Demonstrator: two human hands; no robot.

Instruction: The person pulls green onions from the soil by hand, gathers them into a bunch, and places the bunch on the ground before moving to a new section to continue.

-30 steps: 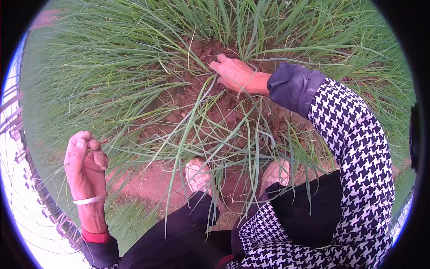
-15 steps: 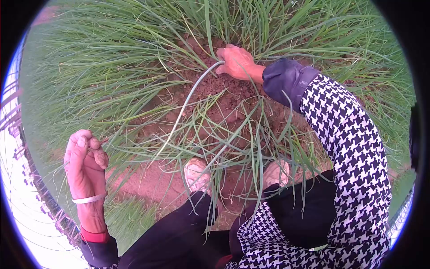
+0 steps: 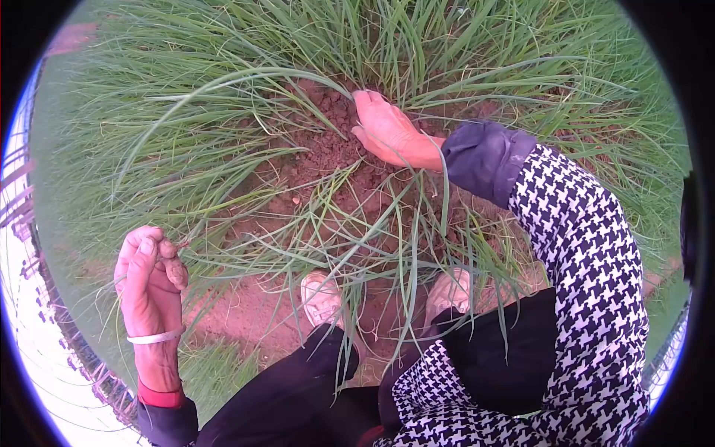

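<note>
My right hand [image 3: 391,134] is low over the broken soil, its fingers closed at the base of a long green onion leaf [image 3: 246,73]. That leaf arches from the fingertips up and over to the left; where it meets the fingers is partly hidden. At the lower left, my left hand [image 3: 153,279] is raised with curled fingers and the thumb pressed against them. A tiny reddish bit shows at its fingertips, too small to name. Loose green onions [image 3: 372,249] lie in a spread between my right hand and my shoes.
Dense rows of standing green onions [image 3: 186,97] surround the dug patch of brown soil [image 3: 328,149]. My two shoes [image 3: 322,298] stand on reddish ground behind the loose leaves. A dark net or fence edge [image 3: 74,357] curves along the far left.
My right hand has shifted slightly down and left, and the long leaf at it has swung from hanging down-left to arching up-left. My left hand has moved slightly down and right, still closed.
</note>
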